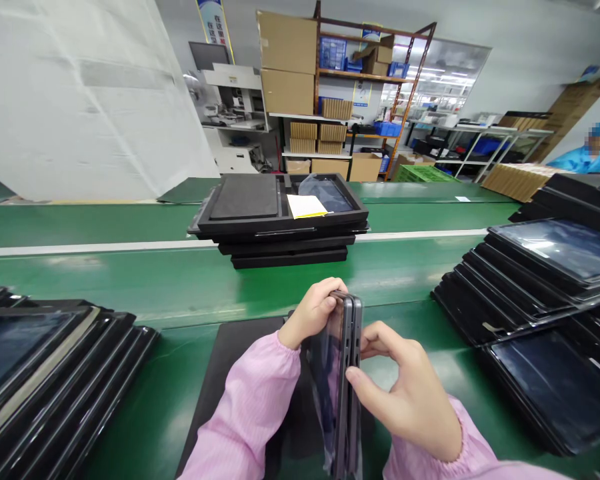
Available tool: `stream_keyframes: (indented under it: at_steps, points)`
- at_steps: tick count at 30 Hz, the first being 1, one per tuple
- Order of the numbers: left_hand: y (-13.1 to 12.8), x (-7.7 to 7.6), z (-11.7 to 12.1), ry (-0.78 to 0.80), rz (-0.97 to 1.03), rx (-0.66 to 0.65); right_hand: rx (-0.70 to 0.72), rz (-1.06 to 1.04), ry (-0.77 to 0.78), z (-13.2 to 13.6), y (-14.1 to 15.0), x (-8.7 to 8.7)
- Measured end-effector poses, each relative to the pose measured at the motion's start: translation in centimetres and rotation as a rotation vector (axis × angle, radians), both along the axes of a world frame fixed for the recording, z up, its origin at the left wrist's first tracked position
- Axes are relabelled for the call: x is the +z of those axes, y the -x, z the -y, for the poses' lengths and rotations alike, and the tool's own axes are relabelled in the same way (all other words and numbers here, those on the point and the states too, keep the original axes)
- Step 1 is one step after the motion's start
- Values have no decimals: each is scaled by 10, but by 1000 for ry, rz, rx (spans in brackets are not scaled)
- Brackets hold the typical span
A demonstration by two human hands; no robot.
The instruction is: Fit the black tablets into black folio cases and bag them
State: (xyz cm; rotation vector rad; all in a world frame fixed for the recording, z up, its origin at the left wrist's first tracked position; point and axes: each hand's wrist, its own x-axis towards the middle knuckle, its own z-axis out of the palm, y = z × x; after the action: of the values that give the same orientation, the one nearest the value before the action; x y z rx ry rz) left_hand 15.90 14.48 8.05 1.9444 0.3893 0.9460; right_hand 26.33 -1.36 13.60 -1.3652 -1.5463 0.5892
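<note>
Two tablets (349, 387) stand on edge, face against face, between my hands, with their narrow sides and small side buttons toward me. Loose clear film (325, 393) hangs from the left one. My left hand (320, 303) is closed around their far top corner. Lower down, my right hand (405, 387) pinches the pair, its thumb on the near edge and its fingers behind the right side. Below them lies a flat black foam sheet (230, 360) on the green bench, partly hidden by my sleeve.
A stack of black foam trays (290, 230) holding a tablet and a white card (306, 206) stands ahead. Tablets in trays are piled at left (55, 373) and right (540, 287). A co-worker in blue (580, 157) is at far right, near cartons.
</note>
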Motion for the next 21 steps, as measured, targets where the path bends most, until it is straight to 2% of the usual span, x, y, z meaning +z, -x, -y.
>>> stream_keyframes:
  at_steps: [21]
  points:
    - [0,0,-1,18,1,24,-3,0,-28,-2,1,1]
